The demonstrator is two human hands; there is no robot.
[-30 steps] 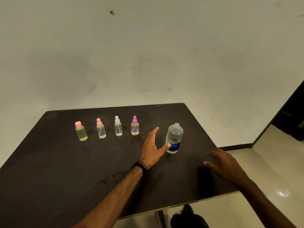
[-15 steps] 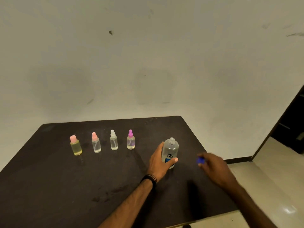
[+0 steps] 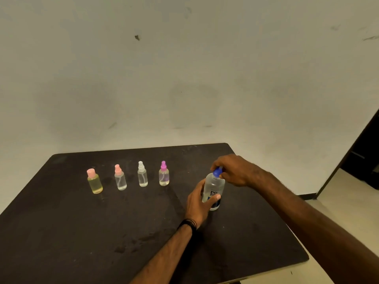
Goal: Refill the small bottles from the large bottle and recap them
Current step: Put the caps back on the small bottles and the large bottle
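Head view: dark table (image 3: 61, 232) against a pale scuffed wall (image 3: 184, 68).
Large bottle (image 3: 213, 187): upright, right of 4 capped small bottles (image 3: 121, 178).
Left hand (image 3: 198, 203): grips its body.
Right hand (image 3: 233, 171): pinches blue cap (image 3: 217, 172).

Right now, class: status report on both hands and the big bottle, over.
Left hand grips large bottle, upright on table. Right hand pinches blue cap at its neck. Four small bottles capped, apart, nothing obstructing.
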